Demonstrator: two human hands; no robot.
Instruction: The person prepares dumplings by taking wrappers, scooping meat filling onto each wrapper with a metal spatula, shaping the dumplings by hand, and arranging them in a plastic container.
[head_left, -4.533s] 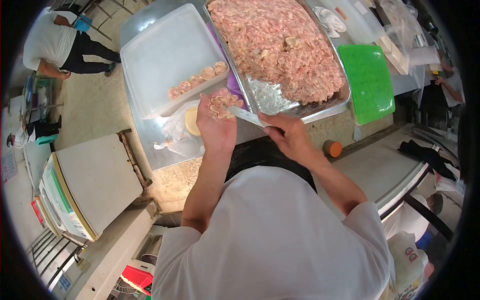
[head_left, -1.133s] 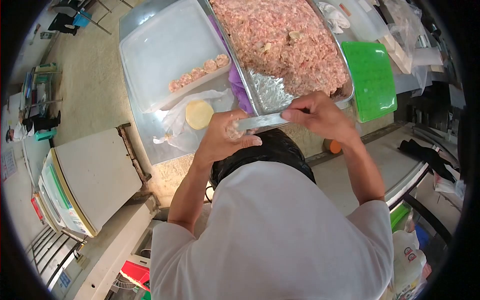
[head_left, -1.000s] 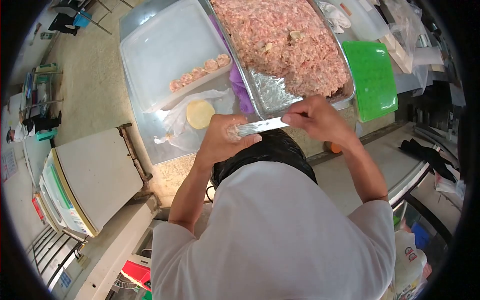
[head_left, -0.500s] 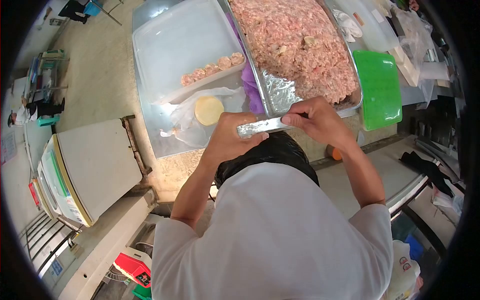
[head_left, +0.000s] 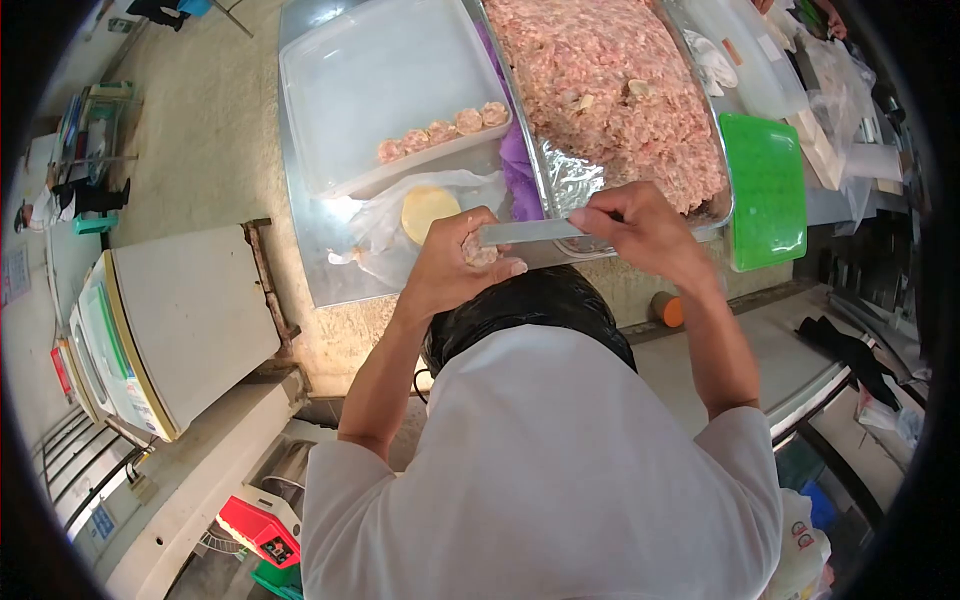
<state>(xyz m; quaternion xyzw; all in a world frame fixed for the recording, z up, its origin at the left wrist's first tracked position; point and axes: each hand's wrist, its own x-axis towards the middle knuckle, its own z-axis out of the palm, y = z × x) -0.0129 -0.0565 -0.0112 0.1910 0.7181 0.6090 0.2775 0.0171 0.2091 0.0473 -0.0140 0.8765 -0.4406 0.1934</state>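
Observation:
In the head view, my left hand [head_left: 437, 268] curls its fingers and thumb around a meat-filled dumpling [head_left: 480, 250], its pink top showing. My right hand [head_left: 643, 232] grips one end of a flat metal spatula [head_left: 540, 232], whose other end reaches the dumpling's top edge. Just beyond lies a metal tray [head_left: 728, 190] heaped with minced meat [head_left: 610, 90]. Round yellowish wrappers [head_left: 427, 212] sit on a crumpled plastic sheet [head_left: 372, 228] beside my left hand. Farther off, a white plastic tray [head_left: 385, 65] holds a row of several filled dumplings [head_left: 441, 132] along its near edge.
A purple cloth [head_left: 519, 172] lies between the two trays. Right of the meat stands a green plastic tray or lid [head_left: 766, 190], with a white cloth [head_left: 710, 64] farther back. An orange round object [head_left: 668, 309] is below the table edge. Another person's arm [head_left: 832, 17] shows at top right.
The spatula has shifted right and turned, uncovering the dumpling in my left hand. My right hand has moved slightly right. The whole view has shifted a little.

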